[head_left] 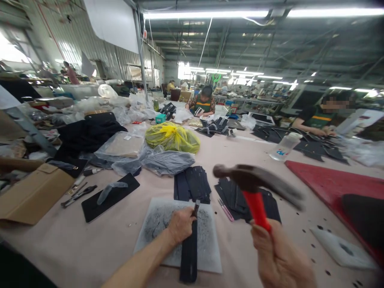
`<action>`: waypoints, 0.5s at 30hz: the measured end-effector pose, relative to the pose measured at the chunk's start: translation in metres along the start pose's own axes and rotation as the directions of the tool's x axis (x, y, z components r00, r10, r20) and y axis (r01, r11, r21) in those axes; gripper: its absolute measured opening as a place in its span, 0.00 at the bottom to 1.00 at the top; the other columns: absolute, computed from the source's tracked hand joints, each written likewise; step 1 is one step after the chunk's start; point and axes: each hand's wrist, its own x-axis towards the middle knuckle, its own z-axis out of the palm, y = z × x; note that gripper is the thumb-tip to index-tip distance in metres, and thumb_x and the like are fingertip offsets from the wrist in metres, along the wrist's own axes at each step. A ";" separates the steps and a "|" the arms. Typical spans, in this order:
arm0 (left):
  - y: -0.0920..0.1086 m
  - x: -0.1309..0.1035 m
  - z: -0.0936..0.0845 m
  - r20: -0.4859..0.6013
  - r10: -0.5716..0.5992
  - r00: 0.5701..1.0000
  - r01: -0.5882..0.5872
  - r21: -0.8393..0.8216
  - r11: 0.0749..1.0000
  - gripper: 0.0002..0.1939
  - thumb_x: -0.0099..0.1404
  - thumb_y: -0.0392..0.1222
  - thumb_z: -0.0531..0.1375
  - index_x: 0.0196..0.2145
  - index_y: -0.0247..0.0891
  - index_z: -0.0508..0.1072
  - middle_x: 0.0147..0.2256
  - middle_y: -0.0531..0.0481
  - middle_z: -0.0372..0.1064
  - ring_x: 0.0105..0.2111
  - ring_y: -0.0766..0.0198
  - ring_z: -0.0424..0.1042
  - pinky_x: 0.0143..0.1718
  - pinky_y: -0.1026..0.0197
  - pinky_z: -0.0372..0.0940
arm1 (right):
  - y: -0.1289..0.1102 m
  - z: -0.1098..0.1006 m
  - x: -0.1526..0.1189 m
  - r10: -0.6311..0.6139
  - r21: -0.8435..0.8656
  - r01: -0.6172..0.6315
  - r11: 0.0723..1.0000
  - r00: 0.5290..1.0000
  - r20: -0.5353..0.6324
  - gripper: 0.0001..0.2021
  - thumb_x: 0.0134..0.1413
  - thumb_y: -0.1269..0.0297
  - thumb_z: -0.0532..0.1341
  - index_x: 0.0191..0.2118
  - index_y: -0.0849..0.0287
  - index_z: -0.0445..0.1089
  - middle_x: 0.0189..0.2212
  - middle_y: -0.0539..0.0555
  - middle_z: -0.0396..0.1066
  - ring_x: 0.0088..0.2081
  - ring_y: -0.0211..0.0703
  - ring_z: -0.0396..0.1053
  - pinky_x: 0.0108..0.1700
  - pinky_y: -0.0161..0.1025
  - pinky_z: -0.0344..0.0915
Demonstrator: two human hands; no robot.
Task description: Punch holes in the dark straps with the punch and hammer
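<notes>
My left hand [181, 224] is closed around a short metal punch [196, 207] that stands nearly upright on a dark strip [189, 256]. The strip lies lengthwise on a grey, scuffed board [208, 244]. Raised to the right of the board, my right hand [277, 252] grips a claw hammer [255, 188] by its red handle. Its head is in the air, slightly blurred, above and right of the punch. The punch's lower end is hidden by my left fingers. Behind the board lie stacked dark pieces [192, 184], with another dark stack [240, 198] to their right.
Pink-handled snips [225, 210] lie beside the board. Leftward are a black panel [111, 196], pliers [78, 197] and a cardboard box [36, 192]. A yellow bag [172, 138], a plastic bottle [285, 147] and a red board [324, 188] sit farther out. Two people work across the table.
</notes>
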 end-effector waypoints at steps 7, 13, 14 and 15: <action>-0.001 0.000 0.001 -0.012 0.011 1.000 -0.012 -0.029 1.000 0.07 0.61 0.30 0.55 0.35 0.39 0.69 0.31 0.47 0.74 0.34 0.57 0.75 0.35 0.60 0.66 | -0.002 -0.011 0.019 -0.121 -0.143 0.143 0.979 0.981 0.151 0.16 0.66 0.51 0.48 0.31 0.52 0.62 0.16 0.47 0.63 0.15 0.40 0.61 0.18 0.35 0.50; -0.002 0.000 0.001 0.015 -0.006 1.000 0.006 0.002 1.000 0.05 0.62 0.31 0.55 0.33 0.38 0.69 0.31 0.46 0.74 0.33 0.56 0.75 0.34 0.59 0.66 | -0.003 -0.006 0.019 -0.056 -0.116 0.051 0.992 0.998 -0.039 0.20 0.65 0.47 0.45 0.33 0.53 0.64 0.18 0.51 0.64 0.17 0.40 0.62 0.20 0.36 0.54; -0.002 0.000 0.000 0.015 -0.003 1.000 0.003 -0.004 1.000 0.05 0.62 0.31 0.55 0.33 0.38 0.69 0.31 0.47 0.74 0.33 0.56 0.74 0.34 0.60 0.65 | 0.001 -0.002 0.019 -0.104 -0.109 0.112 0.988 0.992 0.073 0.21 0.64 0.46 0.45 0.30 0.53 0.64 0.17 0.51 0.63 0.15 0.39 0.60 0.18 0.36 0.51; -0.002 0.000 0.000 0.014 0.000 1.000 0.000 -0.013 1.000 0.05 0.62 0.31 0.55 0.34 0.39 0.68 0.31 0.47 0.73 0.33 0.57 0.74 0.34 0.60 0.65 | 0.005 0.000 0.019 -0.130 -0.106 0.148 0.983 0.979 0.160 0.21 0.64 0.45 0.46 0.28 0.52 0.63 0.16 0.50 0.63 0.14 0.39 0.58 0.18 0.36 0.48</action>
